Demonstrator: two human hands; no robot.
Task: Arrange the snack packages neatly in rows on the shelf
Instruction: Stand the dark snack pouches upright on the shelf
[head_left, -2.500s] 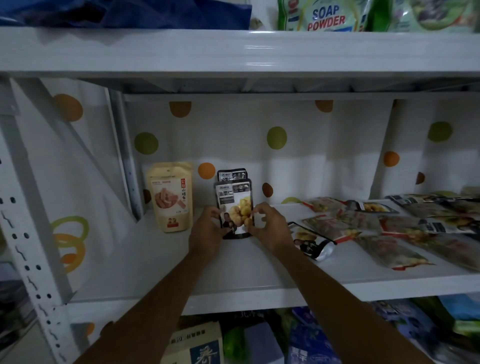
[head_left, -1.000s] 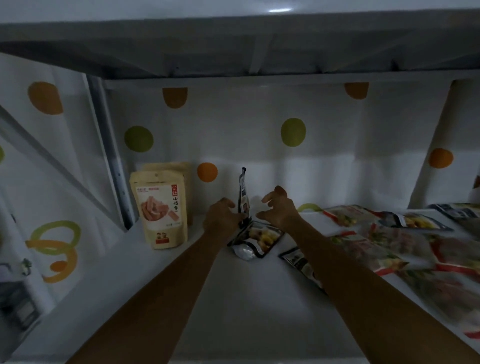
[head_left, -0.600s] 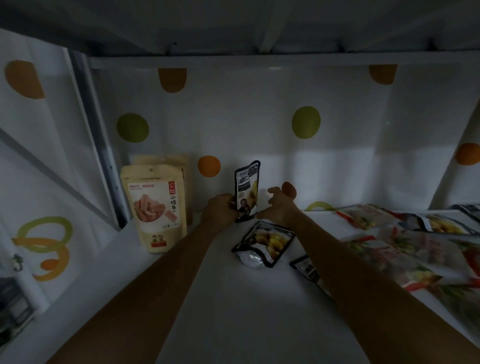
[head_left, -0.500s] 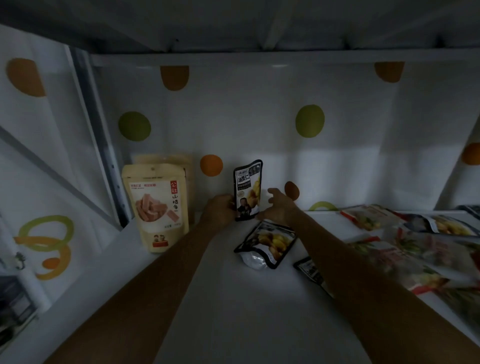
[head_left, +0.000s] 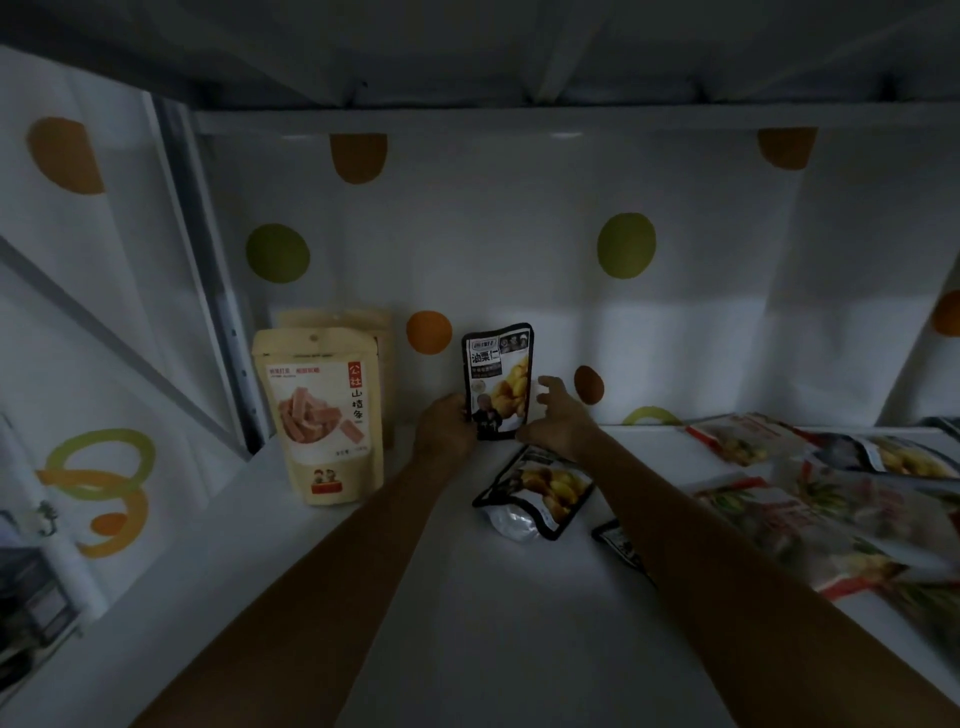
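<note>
Reaching in over the white shelf (head_left: 467, 623), two bare forearms run toward the back. Three black chestnut pouches show. Nearest, a half-hidden pouch (head_left: 621, 548) lies flat with the right forearm across it. Just beyond, a lying pouch (head_left: 537, 491) rests face up, its silvery bottom toward the camera, under the right wrist. Farther in, the upright pouch (head_left: 497, 382) stands between both hands. The left hand (head_left: 444, 431) grips its lower left edge with curled fingers, and the right hand (head_left: 558, 421) curls spread fingers against its right edge, thumb low by the bottom corner. To the right, a heap of flat snack packages (head_left: 831, 519) covers the shelf, overlapping and too blurred to count. To the left, well apart from the hands, two tan hawthorn-strip pouches stand upright, the front pouch (head_left: 324, 415) hiding most of the rear pouch (head_left: 363, 322). A grey metal post (head_left: 208, 270) rises in the left corner. Behind everything hangs a white backing sheet (head_left: 493, 260) with orange and green dots, under the dark underside of the upper shelf (head_left: 467, 52).
</note>
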